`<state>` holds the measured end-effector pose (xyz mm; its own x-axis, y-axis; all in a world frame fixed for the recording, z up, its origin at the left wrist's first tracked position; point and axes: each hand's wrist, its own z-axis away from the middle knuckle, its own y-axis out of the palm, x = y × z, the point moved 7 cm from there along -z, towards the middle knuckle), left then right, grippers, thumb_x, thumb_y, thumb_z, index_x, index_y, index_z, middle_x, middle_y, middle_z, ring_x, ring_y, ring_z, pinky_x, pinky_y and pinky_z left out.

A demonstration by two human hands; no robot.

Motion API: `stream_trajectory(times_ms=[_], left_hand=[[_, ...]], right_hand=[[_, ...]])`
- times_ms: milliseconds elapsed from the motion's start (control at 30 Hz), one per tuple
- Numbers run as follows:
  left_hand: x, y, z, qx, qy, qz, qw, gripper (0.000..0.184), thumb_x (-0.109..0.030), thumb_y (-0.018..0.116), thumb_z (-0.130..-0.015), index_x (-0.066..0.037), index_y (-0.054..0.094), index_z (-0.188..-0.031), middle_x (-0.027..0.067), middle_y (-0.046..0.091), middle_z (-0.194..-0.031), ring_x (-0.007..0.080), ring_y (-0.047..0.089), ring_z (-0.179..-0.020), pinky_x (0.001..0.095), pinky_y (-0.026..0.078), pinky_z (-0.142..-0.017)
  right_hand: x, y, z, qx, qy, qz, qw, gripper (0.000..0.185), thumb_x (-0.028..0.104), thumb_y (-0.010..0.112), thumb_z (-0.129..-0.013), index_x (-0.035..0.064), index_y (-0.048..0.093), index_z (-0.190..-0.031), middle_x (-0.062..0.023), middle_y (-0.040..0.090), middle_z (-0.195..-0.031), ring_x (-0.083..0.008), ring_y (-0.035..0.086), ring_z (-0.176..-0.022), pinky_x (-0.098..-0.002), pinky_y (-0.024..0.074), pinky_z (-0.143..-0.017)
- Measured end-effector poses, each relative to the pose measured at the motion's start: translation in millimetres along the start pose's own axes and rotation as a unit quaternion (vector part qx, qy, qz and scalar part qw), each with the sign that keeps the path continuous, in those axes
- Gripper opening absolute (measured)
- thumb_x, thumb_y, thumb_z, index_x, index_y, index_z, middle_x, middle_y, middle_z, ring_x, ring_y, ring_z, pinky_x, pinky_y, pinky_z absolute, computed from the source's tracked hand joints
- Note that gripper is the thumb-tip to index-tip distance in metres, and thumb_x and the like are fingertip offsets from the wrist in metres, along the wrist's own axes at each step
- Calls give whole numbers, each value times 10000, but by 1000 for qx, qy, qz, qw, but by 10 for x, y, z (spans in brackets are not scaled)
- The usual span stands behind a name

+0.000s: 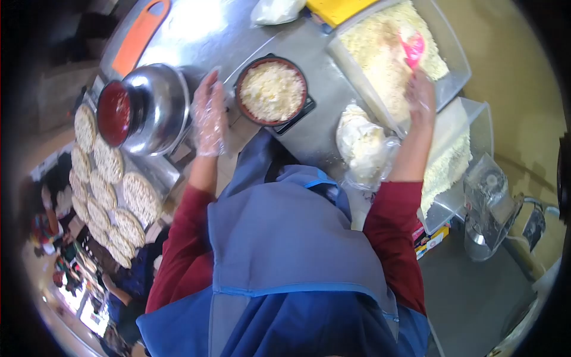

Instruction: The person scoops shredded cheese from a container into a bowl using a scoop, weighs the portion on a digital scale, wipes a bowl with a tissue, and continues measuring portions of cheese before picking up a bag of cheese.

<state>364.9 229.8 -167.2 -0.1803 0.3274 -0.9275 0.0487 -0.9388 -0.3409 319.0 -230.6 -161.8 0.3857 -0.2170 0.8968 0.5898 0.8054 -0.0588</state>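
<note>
My left hand (210,116), in a clear plastic glove, is held open with fingers stretched out, between a steel bowl (157,110) and a round dark-rimmed bowl (240,107) of grated white cheese (272,91). That bowl sits on a black scale (297,116). My right hand (421,98), also gloved, is closed on a pink scoop (413,50) over a clear plastic tub (461,74) of pale grated cheese (376,56). The scoop's handle is mostly hidden by my fingers. Beside my right forearm lies a plastic bag (363,146) with white contents.
Pizza bases (141,198) cover a tray at left, near a red container (115,114). An orange board (138,38) and a yellow box (339,9) lie at the back. A second tub (485,134) stands at right. Other people are in the left background.
</note>
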Motion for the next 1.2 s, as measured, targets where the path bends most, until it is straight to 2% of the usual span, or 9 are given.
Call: stream_trajectory(times_ms=[100,300,367,467,567,700,767,867,1200], left_hand=[[-68,-6,39,6,13,-10,1000,412,-284,528,-971,-39,544,-1302,153,558,-1270,240,537,-1145,349,416,-987],[6,15,137,-8,8,43,999,416,-263,544,-964,-35,536,-1311,149,554,-1266,227,535,-1121,347,409,-988],[25,12,173,-11,28,37,999,418,-258,551,-961,-32,533,-1313,146,551,-1259,220,531,-1104,344,407,-983],[34,6,245,-16,18,55,998,421,-259,559,-959,-34,533,-1313,139,549,-1250,212,525,-1094,340,407,-974],[91,-40,269,-21,28,54,998,422,-262,565,-957,-36,533,-1313,133,549,-1245,202,519,-1091,335,406,-969],[102,-80,282,-21,16,76,997,425,-264,571,-953,-37,534,-1311,132,550,-1244,205,518,-1100,332,405,-971],[151,-98,264,-26,23,75,997,419,-258,575,-949,-36,542,-1303,138,561,-1236,210,530,-1092,332,410,-968],[148,-101,237,-24,18,60,998,407,-248,579,-943,-35,555,-1289,148,572,-1229,214,541,-1087,333,414,-966],[91,-124,197,-19,14,62,998,430,-269,597,-930,-38,561,-1290,147,583,-1214,202,550,-1052,326,426,-945]], right_hand=[[319,153,580,39,-73,28,996,200,302,539,-961,141,564,-845,100,341,-560,-27,296,-463,-207,230,-416],[214,624,1442,15,-8,183,983,374,343,548,-966,20,639,-1130,24,563,-736,-93,489,-584,-230,436,-584],[195,992,1602,135,-174,370,903,350,295,508,-978,30,623,-1177,-91,678,-872,-198,615,-693,-302,483,-636],[177,1367,1796,126,-308,474,815,346,283,482,-978,56,618,-1200,-199,675,-892,-315,658,-746,-384,502,-665],[170,1464,1848,131,-294,463,826,359,277,503,-972,73,587,-1254,-248,644,-964,-347,643,-860,-376,489,-764],[21,1317,1615,174,-209,429,862,365,244,499,-980,31,573,-1267,-152,658,-848,-261,628,-740,-332,479,-694],[-221,1201,1474,231,-74,304,921,375,217,512,-985,-7,562,-1281,-21,578,-738,-125,531,-651,-253,425,-612],[-205,1071,1433,187,-19,220,957,380,201,528,-986,-35,556,-1283,59,463,-705,-42,412,-627,-189,353,-572],[-64,959,1458,157,-23,193,968,352,198,531,-972,-19,596,-1242,30,521,-708,-51,461,-648,-216,401,-598]])
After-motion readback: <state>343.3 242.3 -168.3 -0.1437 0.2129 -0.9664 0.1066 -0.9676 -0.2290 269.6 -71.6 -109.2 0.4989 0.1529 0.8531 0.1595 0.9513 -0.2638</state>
